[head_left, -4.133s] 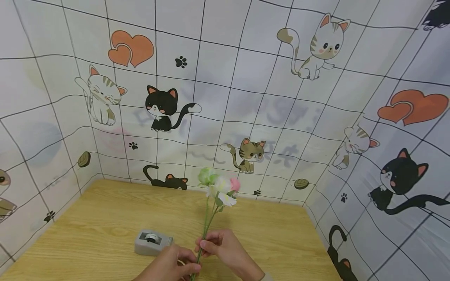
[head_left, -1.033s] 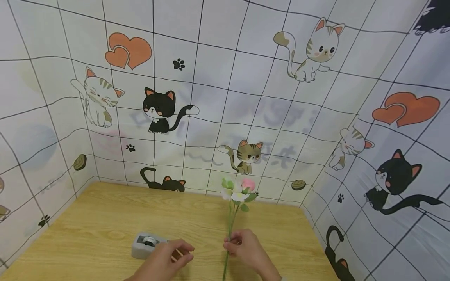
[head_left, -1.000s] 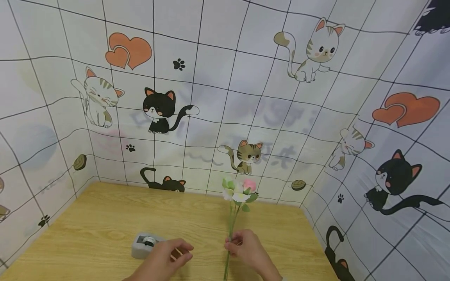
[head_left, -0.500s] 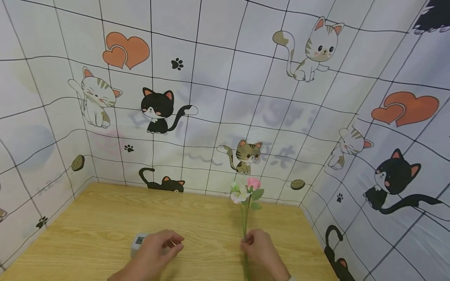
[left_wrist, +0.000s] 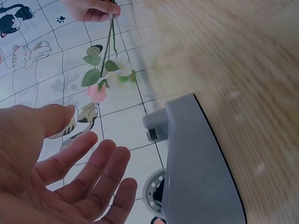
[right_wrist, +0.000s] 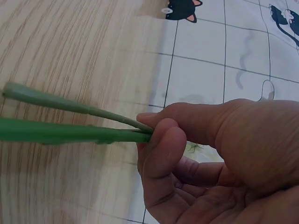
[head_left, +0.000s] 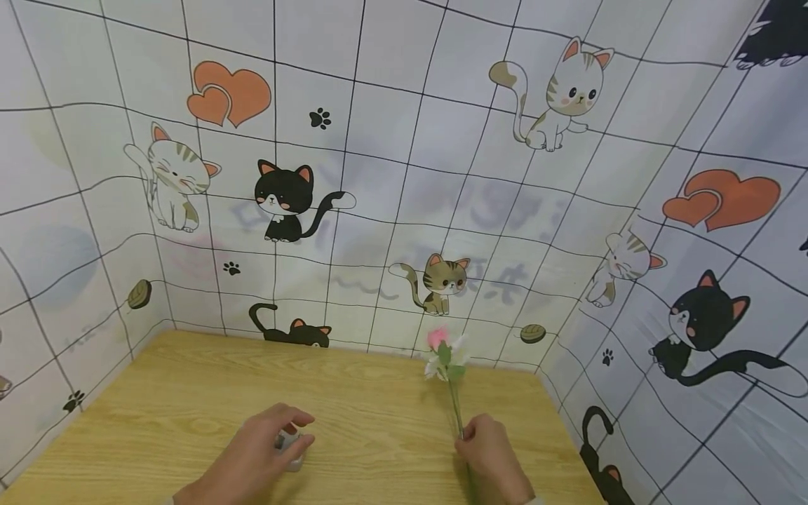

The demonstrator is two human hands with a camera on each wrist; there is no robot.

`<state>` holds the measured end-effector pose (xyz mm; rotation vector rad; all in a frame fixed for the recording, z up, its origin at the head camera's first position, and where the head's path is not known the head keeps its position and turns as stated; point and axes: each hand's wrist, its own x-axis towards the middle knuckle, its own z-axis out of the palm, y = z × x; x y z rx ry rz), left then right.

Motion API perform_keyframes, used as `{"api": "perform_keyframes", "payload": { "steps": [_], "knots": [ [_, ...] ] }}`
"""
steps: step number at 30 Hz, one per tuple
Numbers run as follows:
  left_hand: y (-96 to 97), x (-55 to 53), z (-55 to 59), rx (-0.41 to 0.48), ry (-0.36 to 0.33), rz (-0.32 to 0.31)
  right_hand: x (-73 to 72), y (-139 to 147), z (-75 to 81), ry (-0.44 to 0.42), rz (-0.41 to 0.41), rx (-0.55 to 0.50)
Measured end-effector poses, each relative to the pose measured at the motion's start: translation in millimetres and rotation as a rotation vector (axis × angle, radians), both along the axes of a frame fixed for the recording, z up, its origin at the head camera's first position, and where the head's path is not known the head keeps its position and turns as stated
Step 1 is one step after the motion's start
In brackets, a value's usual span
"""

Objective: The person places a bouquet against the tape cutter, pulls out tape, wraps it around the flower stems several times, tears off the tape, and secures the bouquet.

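In the head view my right hand [head_left: 495, 456] pinches the thin green stems of some artificial flowers [head_left: 447, 359], one pink and others white. Seen in the right wrist view, thumb and fingertips close on the stems [right_wrist: 60, 131], whose cut ends stick out to the left. My left hand [head_left: 255, 449] hovers over a grey tape dispenser [head_left: 292, 454], hiding most of it. The left wrist view shows its fingers loosely bent beside the dispenser [left_wrist: 198, 168], apart from it. A tape roll [left_wrist: 153, 193] sits in the dispenser.
The wood-grain table [head_left: 353, 407] reaches back to a white curtain [head_left: 379, 175] printed with cats, hearts and paw marks. More of this curtain [head_left: 726, 294] stands at the right side, and it also encloses the left.
My left hand has let go of the stems and moved left over the tape dispenser. My right hand has carried the flowers rightward, and the blooms have turned, putting the pink one at left.
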<state>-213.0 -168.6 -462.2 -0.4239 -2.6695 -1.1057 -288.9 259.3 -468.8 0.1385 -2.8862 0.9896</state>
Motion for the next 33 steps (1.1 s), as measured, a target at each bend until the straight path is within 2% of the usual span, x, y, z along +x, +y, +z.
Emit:
{"api": "perform_keyframes", "payload": {
  "steps": [9,13,23,29,33],
  "knots": [
    [-11.7,-6.8,2.2,-0.100,-0.052,0.089,-5.1,20.4,-7.5,-0.070,-0.060,0.025],
    [-17.0,-11.2,1.2,-0.130,-0.075,0.109,-5.8,26.9,-10.2,-0.091,-0.088,0.037],
    [-25.2,-14.5,-1.8,-0.185,-0.020,0.090,-4.2,31.7,-16.8,-0.126,-0.117,0.120],
    [-28.5,-15.1,-1.2,-0.211,0.019,0.072,-5.3,28.2,-17.4,-0.144,-0.104,0.103],
    [-29.9,-14.2,-1.6,-0.233,0.036,0.062,-2.9,26.0,-17.1,-0.123,-0.070,0.072]
  ]
}}
